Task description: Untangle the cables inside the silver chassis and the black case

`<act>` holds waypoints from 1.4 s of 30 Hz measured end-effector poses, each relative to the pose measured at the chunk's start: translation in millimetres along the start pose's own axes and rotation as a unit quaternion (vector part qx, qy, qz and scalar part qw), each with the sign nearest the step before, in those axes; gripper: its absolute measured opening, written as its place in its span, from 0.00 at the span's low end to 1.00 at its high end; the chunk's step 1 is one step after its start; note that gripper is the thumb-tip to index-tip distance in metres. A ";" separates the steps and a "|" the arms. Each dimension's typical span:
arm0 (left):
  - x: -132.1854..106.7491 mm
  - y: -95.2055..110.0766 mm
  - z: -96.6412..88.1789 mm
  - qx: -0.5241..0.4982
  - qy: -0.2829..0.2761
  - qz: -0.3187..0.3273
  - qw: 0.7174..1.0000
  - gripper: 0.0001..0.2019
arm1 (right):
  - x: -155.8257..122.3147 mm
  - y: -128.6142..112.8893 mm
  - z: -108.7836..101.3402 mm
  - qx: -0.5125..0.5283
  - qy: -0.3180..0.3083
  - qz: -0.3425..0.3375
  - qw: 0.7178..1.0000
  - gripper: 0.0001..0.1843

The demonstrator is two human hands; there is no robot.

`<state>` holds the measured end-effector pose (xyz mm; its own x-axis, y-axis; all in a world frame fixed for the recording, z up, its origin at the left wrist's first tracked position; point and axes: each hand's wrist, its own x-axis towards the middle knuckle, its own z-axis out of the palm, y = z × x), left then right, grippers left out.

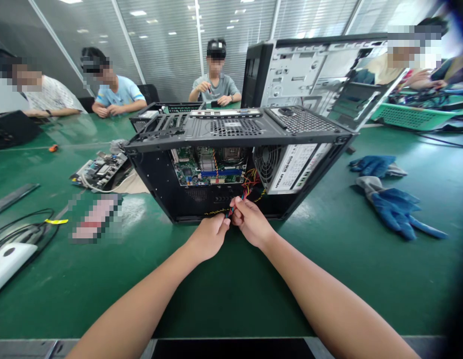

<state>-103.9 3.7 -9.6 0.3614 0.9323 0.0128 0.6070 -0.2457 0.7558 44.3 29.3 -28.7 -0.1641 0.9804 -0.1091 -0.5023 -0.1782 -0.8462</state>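
Observation:
A black computer case (162,187) stands on the green table with its side open toward me. My left hand (211,234) and my right hand (249,219) meet at the case's lower front edge. Both are closed on a bundle of coloured power cables (246,192), red, yellow and black. That bundle runs out from beside the power supply (296,167), which has a white label. Behind it a green motherboard (186,172) shows inside the case. The cable ends are hidden by my fingers.
Blue work gloves (395,204) lie to the right, and a green basket of cables (414,117) stands behind them. Another case (257,70) rises at the back. Loose boards (102,169) and black cables (14,229) lie left. Several people sit around the table (231,304).

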 end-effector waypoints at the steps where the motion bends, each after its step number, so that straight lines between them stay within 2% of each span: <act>1: -0.1 0.2 0.0 0.009 0.007 0.004 1.000 0.13 | -0.1 -0.2 0.1 0.001 -0.001 -0.001 1.000 0.19; 4: 0.0 -0.6 0.5 -0.011 0.000 0.002 1.000 0.13 | -0.4 -0.3 0.5 0.005 -0.003 -0.001 1.000 0.20; 7: 0.4 -3.1 1.6 -0.088 -0.036 -0.027 0.995 0.15 | -0.4 0.0 0.6 0.005 0.001 0.001 1.000 0.20; 12: 0.3 -5.5 2.7 -0.212 -0.096 -0.084 0.969 0.16 | 0.0 0.0 -0.3 0.012 -0.002 0.011 1.000 0.19; 17: -1.5 0.4 -0.5 -0.279 -0.115 -0.101 0.948 0.16 | -0.5 -2.5 -0.6 0.016 -0.010 0.020 1.000 0.19; 20: -2.8 3.0 -3.0 -0.352 -0.134 -0.111 0.920 0.16 | -0.8 -3.5 -0.8 0.013 -0.014 0.025 1.000 0.19; 25: -4.3 2.4 -4.6 -0.481 -0.158 -0.145 0.850 0.14 | -0.2 -2.0 -1.8 0.029 -0.026 0.031 0.999 0.19; 30: -5.3 4.9 -7.7 -0.550 -0.182 -0.171 0.797 0.14 | -0.1 -1.4 -3.2 0.060 -0.043 0.045 0.996 0.18; 37: -6.2 5.4 -10.6 -0.593 -0.228 -0.175 0.752 0.13 | 0.5 -4.2 -4.5 0.059 -0.069 0.061 0.994 0.19; 42: -6.0 3.7 -11.2 -0.600 -0.237 -0.182 0.742 0.12 | -0.1 -5.8 -4.5 0.051 -0.067 0.060 0.995 0.18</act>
<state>-111.8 0.1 0.4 0.7087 0.6119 -0.3512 -0.2402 0.6773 0.6954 51.0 30.6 -26.2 -0.3365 0.9327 -0.1298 -0.5541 -0.3076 -0.7736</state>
